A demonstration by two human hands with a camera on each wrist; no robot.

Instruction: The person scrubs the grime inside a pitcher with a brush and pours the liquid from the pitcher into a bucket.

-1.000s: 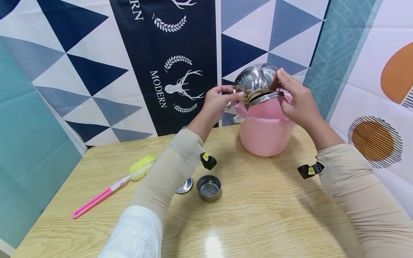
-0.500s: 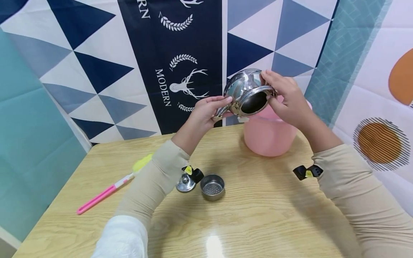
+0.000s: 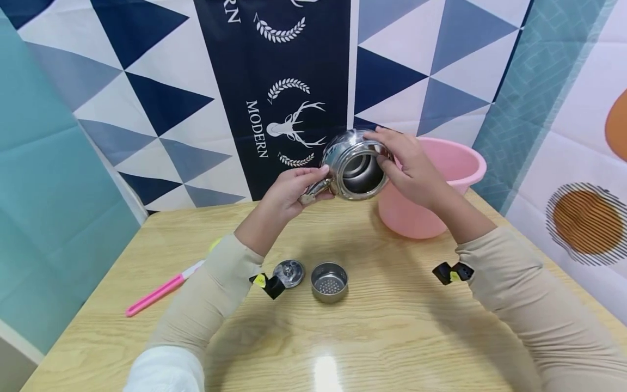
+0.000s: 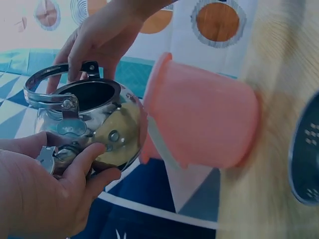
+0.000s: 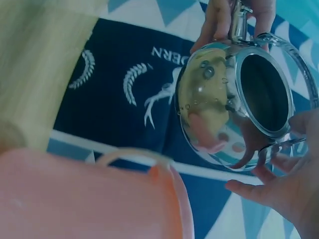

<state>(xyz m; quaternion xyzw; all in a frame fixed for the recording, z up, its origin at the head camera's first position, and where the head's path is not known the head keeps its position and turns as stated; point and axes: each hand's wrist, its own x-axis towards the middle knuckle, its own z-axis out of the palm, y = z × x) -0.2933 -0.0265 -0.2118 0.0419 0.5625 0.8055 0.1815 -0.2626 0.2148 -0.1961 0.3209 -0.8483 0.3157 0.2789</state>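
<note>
A shiny steel teapot (image 3: 339, 151) is held in the air, tilted so that its open mouth faces the head camera. My left hand (image 3: 289, 195) grips it by the spout. On the other side, my right hand (image 3: 409, 163) pinches the teapot near its rim, where the handle is fixed. In the left wrist view the hoop handle (image 4: 42, 84) stands out over the mouth, and the inside is dark. Water drops show on the body (image 5: 204, 94) in the right wrist view.
A pink bucket (image 3: 409, 212) stands on the wooden table behind my right hand. Nearer me lie a round steel lid (image 3: 290, 273) and a perforated strainer basket (image 3: 330, 296). A sponge brush with a pink handle (image 3: 155, 294) lies at left, its yellow head mostly behind my sleeve.
Both hands have brought the teapot left and down, from over the bucket to beside it. Its mouth has turned toward the head camera.
</note>
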